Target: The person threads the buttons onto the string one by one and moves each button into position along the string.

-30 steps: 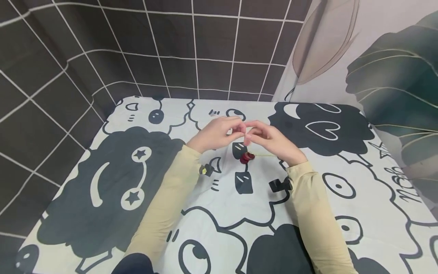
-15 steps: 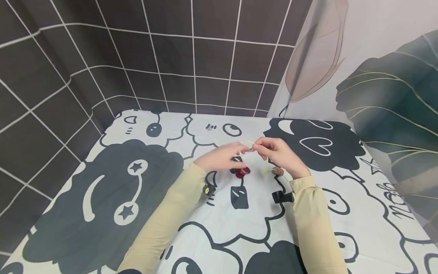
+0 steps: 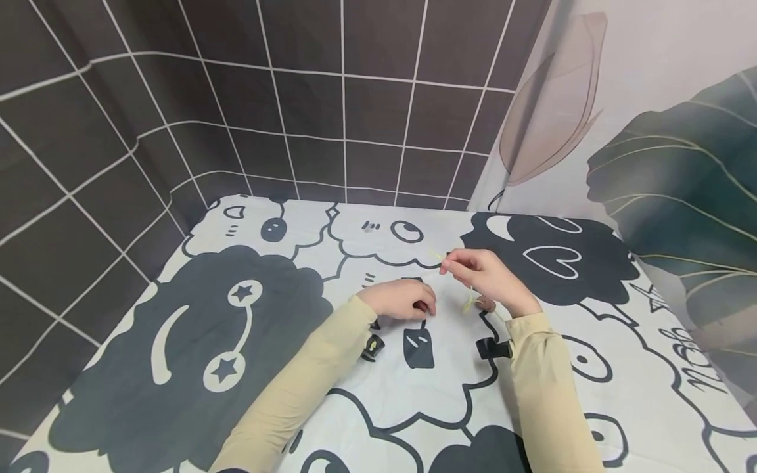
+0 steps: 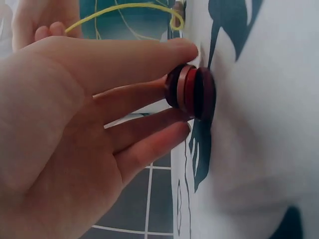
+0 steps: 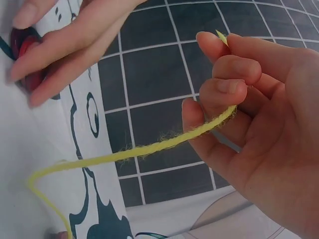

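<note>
My left hand (image 3: 402, 299) is low over the tablecloth, its thumb and fingers around a short stack of round red discs (image 4: 192, 92). Dark red and brighter red layers show in the left wrist view; the head view hides the stack behind the hand. Farther right, my right hand (image 3: 481, 276) is raised and pinches a yellow yarn (image 5: 149, 148) between thumb and index finger. A short pointed end sticks out past the fingertips. The rest passes by the curled fingers and sags down to the cloth, near a small round brown piece (image 3: 486, 303).
A white tablecloth (image 3: 414, 407) with black cartoon drawings covers the table. A dark curtain with white grid lines (image 3: 307, 105) hangs along the back and left. On the right hangs a leaf-print curtain (image 3: 680, 184). Black straps (image 3: 493, 348) sit by the wrists.
Both hands were together above the discs; they have parted. The left hand has dropped to the red discs and covers them, while the right keeps the yarn, now with its end sticking out.
</note>
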Demonstrator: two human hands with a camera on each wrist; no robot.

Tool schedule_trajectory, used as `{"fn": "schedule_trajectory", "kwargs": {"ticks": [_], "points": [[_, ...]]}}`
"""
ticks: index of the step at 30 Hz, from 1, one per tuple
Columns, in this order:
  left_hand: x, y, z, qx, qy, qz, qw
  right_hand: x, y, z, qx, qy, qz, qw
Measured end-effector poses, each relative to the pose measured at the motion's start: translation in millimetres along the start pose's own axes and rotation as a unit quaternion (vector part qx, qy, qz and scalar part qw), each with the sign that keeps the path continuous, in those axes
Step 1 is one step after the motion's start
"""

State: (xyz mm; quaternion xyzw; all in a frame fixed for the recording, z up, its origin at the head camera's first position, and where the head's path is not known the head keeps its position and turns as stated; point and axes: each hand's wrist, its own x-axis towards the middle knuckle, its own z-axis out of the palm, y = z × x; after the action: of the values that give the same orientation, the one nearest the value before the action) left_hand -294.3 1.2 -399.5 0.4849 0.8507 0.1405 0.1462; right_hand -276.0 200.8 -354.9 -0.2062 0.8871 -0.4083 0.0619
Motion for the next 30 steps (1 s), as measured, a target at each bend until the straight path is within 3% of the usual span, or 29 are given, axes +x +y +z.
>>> {"fn": "schedule_trajectory", "kwargs": {"ticks": [6, 15, 22, 30], "points": [[-3.0, -6.1, -4.5, -0.015, 0.020, 0.001, 0.9997, -0.4, 2, 1, -0.012, -0.003, 0.007, 0.9999], [-12.8, -12.2, -20.6, -0.022, 0.085, 0.028, 0.9957, 0.4, 5, 0, -0.032, -0.005, 0.011, 0.9994], [-21.4, -11.8, -32.1, -0.031, 0.136, 0.007, 0.9902, 2.3, 6, -1, -0.035, -0.011, 0.013, 0.9993], [-24.8, -12.4, -39.5, -0.072, 0.158, -0.018, 0.9846, 0.7, 2, -1, -0.019, -0.028, 0.026, 0.9991]]}}
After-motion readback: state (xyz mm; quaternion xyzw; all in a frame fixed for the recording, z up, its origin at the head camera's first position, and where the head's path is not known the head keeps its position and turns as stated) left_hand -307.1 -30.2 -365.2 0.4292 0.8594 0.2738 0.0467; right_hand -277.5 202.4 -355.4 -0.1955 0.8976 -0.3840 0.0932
